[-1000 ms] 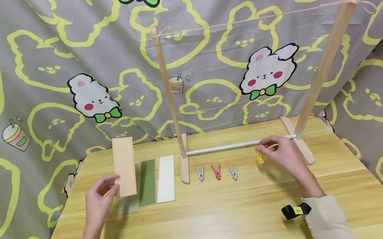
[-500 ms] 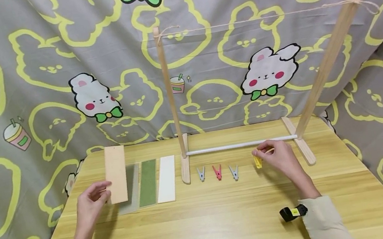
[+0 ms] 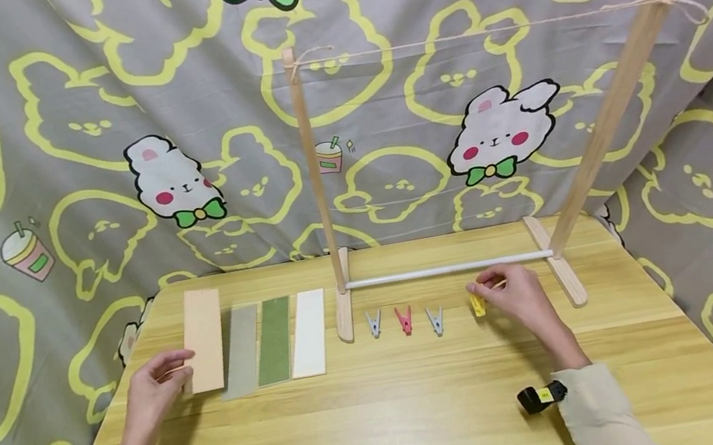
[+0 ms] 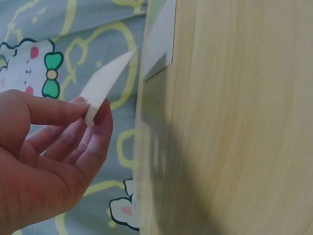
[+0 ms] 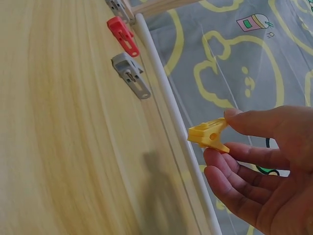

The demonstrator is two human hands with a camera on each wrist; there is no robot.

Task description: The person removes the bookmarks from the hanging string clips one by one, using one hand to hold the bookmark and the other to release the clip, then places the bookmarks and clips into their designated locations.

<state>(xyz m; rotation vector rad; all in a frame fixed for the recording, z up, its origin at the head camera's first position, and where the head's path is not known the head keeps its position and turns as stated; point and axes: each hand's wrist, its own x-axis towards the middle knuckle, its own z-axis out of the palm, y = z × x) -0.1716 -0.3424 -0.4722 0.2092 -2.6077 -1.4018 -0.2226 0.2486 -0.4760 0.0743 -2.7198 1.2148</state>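
Note:
My left hand (image 3: 150,389) pinches a peach-coloured rectangular card (image 3: 204,340) by its left edge, tilted up over the table's left side. In the left wrist view the same card is seen nearly edge-on between thumb and fingers. A yellow clothespin (image 5: 208,135) is pinched between the thumb and fingers of my right hand (image 3: 516,293), above the table in front of the white rod. To the right of the held card lie a grey card (image 3: 241,350), a green card (image 3: 275,342) and a white card (image 3: 309,333).
Two grey clothespins (image 3: 374,324) and a red clothespin (image 3: 404,320) lie in a row at mid-table. Behind them stands a wooden frame (image 3: 315,174) with a string (image 3: 453,37) tied across its top and a white rod (image 3: 434,271) low down. A patterned curtain (image 3: 257,215) hangs behind.
My left hand has carried the peach card left and toward me, uncovering the grey card. My right hand has shifted slightly left and nearer with the yellow clothespin.

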